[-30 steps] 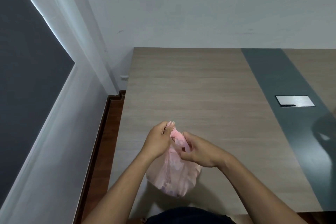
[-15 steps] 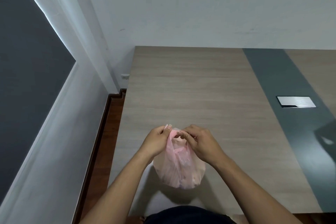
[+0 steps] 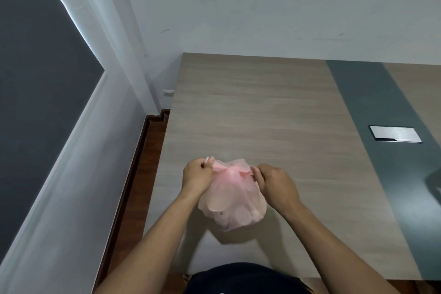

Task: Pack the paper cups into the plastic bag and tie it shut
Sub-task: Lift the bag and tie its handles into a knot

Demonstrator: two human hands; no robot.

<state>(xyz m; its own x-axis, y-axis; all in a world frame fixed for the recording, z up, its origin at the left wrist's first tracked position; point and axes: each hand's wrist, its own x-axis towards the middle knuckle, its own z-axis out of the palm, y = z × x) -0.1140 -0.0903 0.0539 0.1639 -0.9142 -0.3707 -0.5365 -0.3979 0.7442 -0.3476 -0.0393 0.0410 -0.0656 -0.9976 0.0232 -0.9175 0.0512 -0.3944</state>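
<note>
A translucent pink plastic bag (image 3: 235,200) sits full and rounded on the wooden table (image 3: 262,112) near its front edge. Pale shapes show faintly through the film; I cannot make out single paper cups. My left hand (image 3: 196,178) grips the bag's left handle strip, whose end sticks out past my fingers. My right hand (image 3: 274,184) grips the right handle strip. The two strips meet in a small gathered knot at the top middle of the bag, stretched between my hands.
A dark grey band (image 3: 372,131) runs across the table on the right, with a silver rectangular cover plate (image 3: 395,133) set in it. The table's left edge drops to a wooden floor (image 3: 148,164) beside a white wall. My dark shirt shows at the bottom.
My hands were close together over the bag's top, working the handles. They have now drawn apart sideways, pulling the strips taut, and the bag has settled lower and wider on the table.
</note>
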